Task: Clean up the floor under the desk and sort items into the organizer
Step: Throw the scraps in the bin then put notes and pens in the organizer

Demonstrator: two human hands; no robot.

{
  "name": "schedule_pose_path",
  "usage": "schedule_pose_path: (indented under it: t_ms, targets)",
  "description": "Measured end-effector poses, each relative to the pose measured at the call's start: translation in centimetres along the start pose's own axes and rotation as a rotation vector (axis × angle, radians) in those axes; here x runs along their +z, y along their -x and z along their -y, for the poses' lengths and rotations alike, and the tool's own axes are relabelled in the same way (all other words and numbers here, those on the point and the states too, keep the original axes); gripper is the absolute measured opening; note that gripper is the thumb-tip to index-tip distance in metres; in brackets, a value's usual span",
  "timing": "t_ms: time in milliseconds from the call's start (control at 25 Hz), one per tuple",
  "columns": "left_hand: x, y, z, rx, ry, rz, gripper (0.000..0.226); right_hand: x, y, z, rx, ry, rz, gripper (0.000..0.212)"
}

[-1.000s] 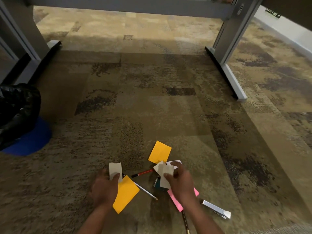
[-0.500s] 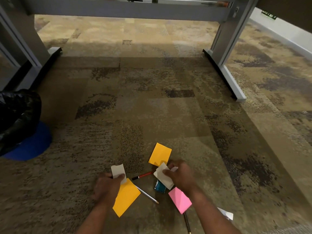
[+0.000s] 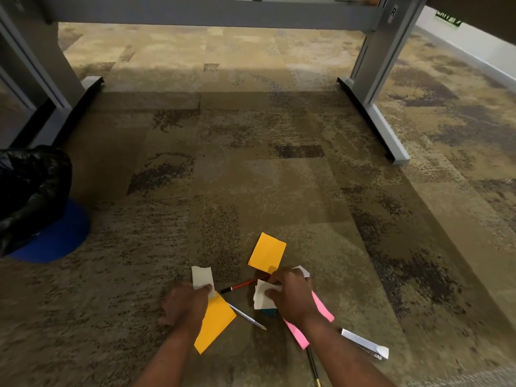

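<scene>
Left hand (image 3: 185,303) pinches a torn white scrap (image 3: 202,278), just above the near orange note (image 3: 213,325). Right hand (image 3: 290,296) curls round crumpled white scraps (image 3: 262,296), over the pink note (image 3: 321,308). Red pencil (image 3: 243,285) lies between the hands, far orange note (image 3: 267,254) just beyond, all on the carpet (image 3: 251,177).

The only thing I can read from here is a single capital "R" on a small pale label (image 3: 393,12) stuck near the top of the right-hand desk leg (image 3: 374,65). A green strip (image 3: 448,19) at the foot of the wall (image 3: 474,46) beyond carries dark lettering, but I cannot make it out; it is too small and partly cut off.
</scene>
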State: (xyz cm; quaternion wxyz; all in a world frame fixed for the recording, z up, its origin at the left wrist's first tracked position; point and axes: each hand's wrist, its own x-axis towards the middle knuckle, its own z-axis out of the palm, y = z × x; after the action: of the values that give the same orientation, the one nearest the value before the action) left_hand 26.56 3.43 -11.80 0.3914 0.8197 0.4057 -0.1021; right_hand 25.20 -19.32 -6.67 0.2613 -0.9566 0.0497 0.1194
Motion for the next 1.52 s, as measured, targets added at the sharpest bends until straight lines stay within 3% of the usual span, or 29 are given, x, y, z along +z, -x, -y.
schedule_pose_path:
  t_ms: [200,320,440,600,680,760,880,1000,1080,1200,1520]
  targets:
    - [-1.6,3.9,-2.8,0.030,0.084,-0.176,0.040,0.1,1.3,0.6,0.006,0.148,-0.098,0.027]
    - [-1.3,5.0,-4.2,0.190,0.181,-0.234,0.031,0.1,2.1,0.9,0.055,0.212,-0.057,0.033]
    - [-1.1,6.0,-5.8,0.292,0.370,-0.160,0.027,-0.4,2.2,0.8,0.066,0.260,0.031,0.039]
    - [-0.4,7.5,-6.8,0.304,0.483,-0.008,0.016,-1.9,1.6,0.1,0.034,0.168,0.119,0.023]
    - [0.1,7.5,-6.4,0.279,0.495,0.022,0.019,-2.9,1.5,0.0,0.041,0.015,0.162,0.008]
    - [0.6,7.3,-6.0,0.254,0.506,0.049,0.019,-4.2,1.2,-0.6,0.110,-0.272,0.136,0.017]
    - [1.2,7.9,-5.9,0.191,0.561,0.161,0.015,-6.7,0.4,-1.9,0.317,-0.841,-0.055,0.017]
    - [1.6,8.8,-6.0,0.127,0.625,0.284,0.012,-8.0,0.0,-3.0,0.588,-1.146,-0.188,0.009]
    - [1.7,9.6,-6.6,0.093,0.604,0.356,0.008,-7.5,0.1,-3.8,0.737,-1.203,-0.214,0.034]
    - [2.4,10.2,-7.2,0.035,0.543,0.460,0.010,-6.0,0.2,-4.2,0.794,-1.137,-0.215,0.035]
    - [3.2,12.8,-7.3,-0.039,0.431,0.652,0.019,-3.8,0.5,-4.5,0.671,-0.811,-0.147,0.019]
